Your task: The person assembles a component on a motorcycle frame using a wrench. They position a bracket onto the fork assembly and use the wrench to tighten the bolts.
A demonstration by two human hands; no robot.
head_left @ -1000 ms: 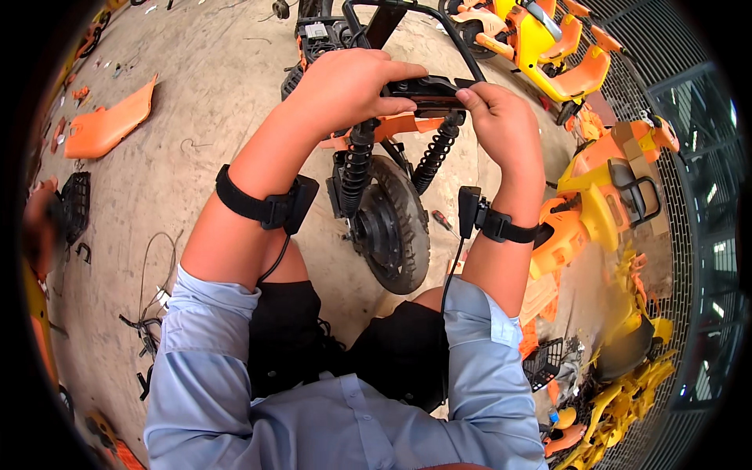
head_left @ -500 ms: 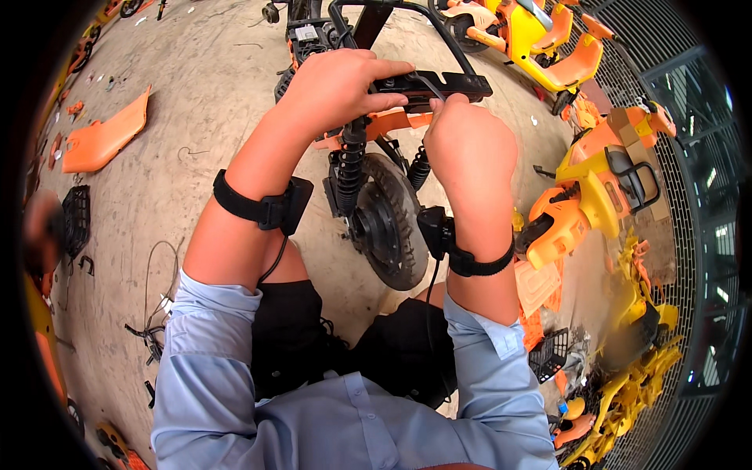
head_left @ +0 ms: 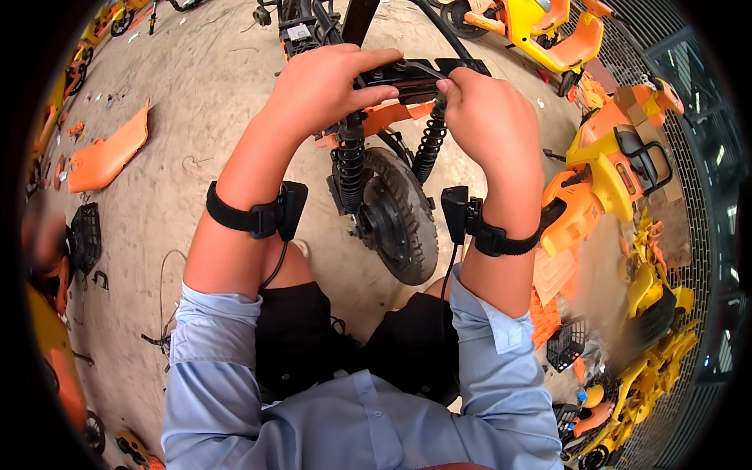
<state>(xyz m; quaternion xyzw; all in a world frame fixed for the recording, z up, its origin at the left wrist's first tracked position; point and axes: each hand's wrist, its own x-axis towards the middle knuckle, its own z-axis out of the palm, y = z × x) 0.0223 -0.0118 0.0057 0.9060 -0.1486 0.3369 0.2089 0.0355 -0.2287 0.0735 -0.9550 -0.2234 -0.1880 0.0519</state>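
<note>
My right hand [head_left: 495, 117] is closed round a thin grey metal wrench [head_left: 424, 69]. The wrench's far end reaches left to the top of the black metal rear frame [head_left: 415, 92] of a stripped scooter. On the left side of that frame rests my left hand [head_left: 317, 90], index finger over the top and thumb on the near side, gripping it; the other fingers are hidden. Below the hands hang two black shock absorber springs, a left spring [head_left: 352, 164] and a right spring [head_left: 430, 145]. Between them stands the wheel [head_left: 403, 223], with an orange panel [head_left: 388, 116] above it.
Yellow-orange scooters stand at the right, one scooter [head_left: 603, 176] close by. Yellow body panels [head_left: 630, 392] lie heaped at lower right near a black basket [head_left: 565, 345]. At left, an orange panel [head_left: 110, 157], another black basket [head_left: 84, 235] and a cable [head_left: 163, 290] lie on the concrete floor.
My right hand has swung outward to the right with the wrench, whose handle now lies flatter. The left hand stays on the frame. The view has shifted slightly.
</note>
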